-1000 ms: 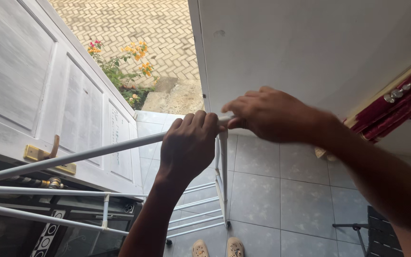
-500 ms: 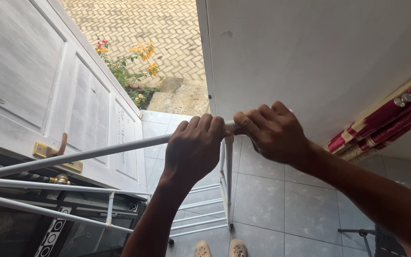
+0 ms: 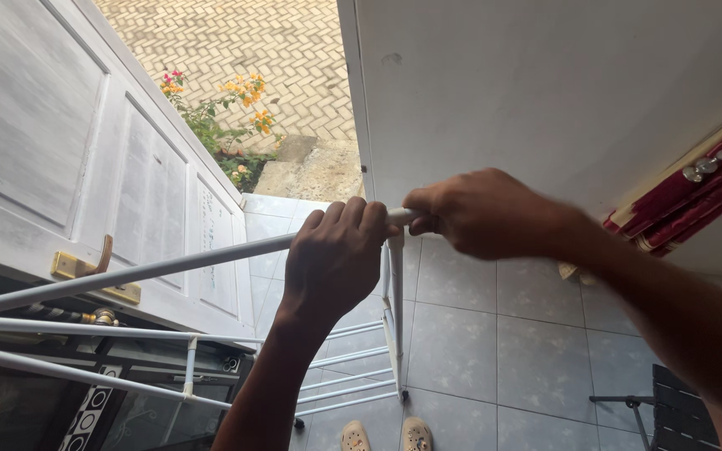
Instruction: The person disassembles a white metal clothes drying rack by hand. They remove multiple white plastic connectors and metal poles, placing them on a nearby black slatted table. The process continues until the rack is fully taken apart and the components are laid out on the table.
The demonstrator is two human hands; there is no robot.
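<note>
A long white metal rod (image 3: pixel 169 266) of a drying rack (image 3: pixel 190 367) runs from the left edge to the middle of the head view. My left hand (image 3: pixel 336 259) is wrapped around the rod near its right end. Just beyond it, my right hand (image 3: pixel 482 213) grips the very end of the same rod, next to the rack's upright corner post (image 3: pixel 396 326). The two hands almost touch. Lower white rails of the rack lie below and to the left.
An open white door (image 3: pixel 85 167) with a brass handle (image 3: pixel 94 267) stands at left. A white wall (image 3: pixel 545 92) is ahead, with a red curtain (image 3: pixel 695 196) at right. Grey floor tiles (image 3: pixel 503 334), a dark stand (image 3: pixel 653 409) and my sandalled feet (image 3: pixel 382 436) are below. Flowers (image 3: pixel 227 117) and brick paving lie outside.
My right hand has slid along to the rod's end and closed on it. The view has shifted slightly; the left hand keeps its grip.
</note>
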